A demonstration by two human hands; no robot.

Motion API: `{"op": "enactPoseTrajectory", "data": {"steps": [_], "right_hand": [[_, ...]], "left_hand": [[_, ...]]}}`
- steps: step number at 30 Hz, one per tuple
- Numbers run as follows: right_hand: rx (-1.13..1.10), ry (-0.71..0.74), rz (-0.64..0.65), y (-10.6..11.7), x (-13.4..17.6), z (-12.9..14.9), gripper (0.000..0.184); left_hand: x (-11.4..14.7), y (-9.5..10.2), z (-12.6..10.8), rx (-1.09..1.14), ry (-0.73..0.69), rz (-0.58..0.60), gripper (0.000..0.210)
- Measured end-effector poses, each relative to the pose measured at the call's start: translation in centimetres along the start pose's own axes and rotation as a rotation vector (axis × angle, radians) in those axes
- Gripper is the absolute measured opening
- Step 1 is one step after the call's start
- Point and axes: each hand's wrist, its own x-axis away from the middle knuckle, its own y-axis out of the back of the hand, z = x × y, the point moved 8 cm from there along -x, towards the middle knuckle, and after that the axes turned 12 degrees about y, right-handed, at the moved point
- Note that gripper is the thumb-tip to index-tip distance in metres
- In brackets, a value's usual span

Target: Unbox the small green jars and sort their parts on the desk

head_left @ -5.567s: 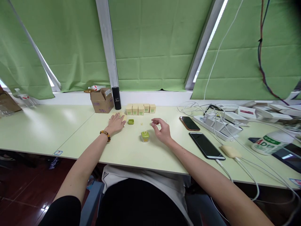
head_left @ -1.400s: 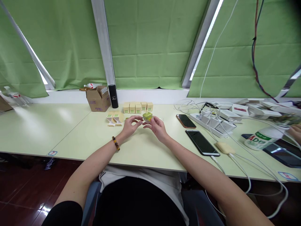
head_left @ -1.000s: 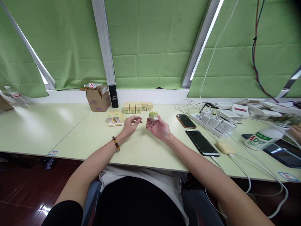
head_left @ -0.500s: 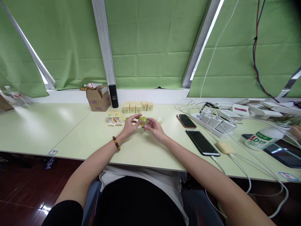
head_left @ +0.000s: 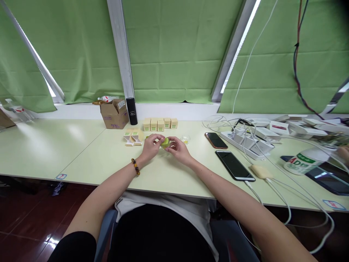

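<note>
Over the pale table (head_left: 174, 174), a small rounded green object (head_left: 165, 142) with a clear lower part is held between both hands. My left hand (head_left: 151, 146), with a beaded bracelet at its wrist, has thumb and fingers closed on its left side. Gripping its right side is my right hand (head_left: 178, 150). A small clear dish-like piece (head_left: 185, 139) with something yellow in it lies just beyond the right hand. Left of my left hand, two open cream cartons (head_left: 133, 137) stand side by side. A bit of green shows behind my left fingers, mostly hidden.
Several small cream boxes (head_left: 160, 124) stand farther back. Beyond the left hand are a cardboard box (head_left: 114, 115) and a black cylinder (head_left: 131, 111). Two phones (head_left: 235, 165), a power strip (head_left: 244, 143), cables and a white bottle (head_left: 307, 160) lie to the right.
The green object has tipped and dropped slightly between my fingers, its green top now turned more toward me. Both hands have shifted a little with it.
</note>
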Motion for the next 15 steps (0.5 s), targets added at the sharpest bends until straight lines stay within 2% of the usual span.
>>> {"op": "enactPoseTrajectory", "data": {"steps": [6,10,15], "right_hand": [[0.133,0.06,-0.043,1.3,-0.4,0.0,0.043],[0.151,0.094,-0.111,2.7,-0.3,-0.1,0.044],[0.26,0.367,-0.167,3.6,-0.2,3.1,0.037]], "left_hand": [[-0.1,1.3,0.2,0.085,-0.008,-0.116,0.025],[-1.2,3.1,1.8,0.229,0.076,-0.244,0.036],[-2.3,3.1,4.9,0.311,0.241,-0.263,0.043]]}}
